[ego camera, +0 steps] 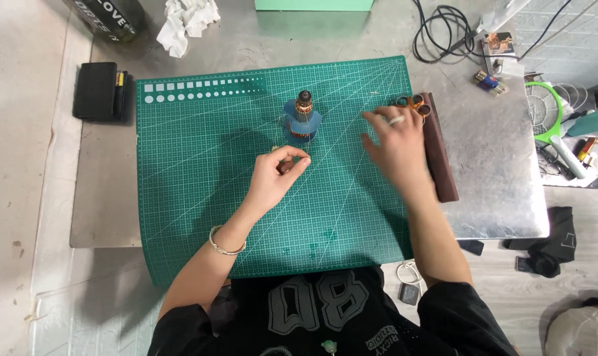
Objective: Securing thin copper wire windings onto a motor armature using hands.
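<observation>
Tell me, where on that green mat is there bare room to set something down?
The mat's left part, between its left edge and the left hand, lies bare, as does the near strip before both arms. It is crowded around the blue spool and by the right hand near the scissors.

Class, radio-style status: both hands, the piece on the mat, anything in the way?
Left hand pinching a small dark part. Right hand flat on green cutting mat, by orange-handled tool. Blue coil piece upright, untouched, unobstructed.
</observation>
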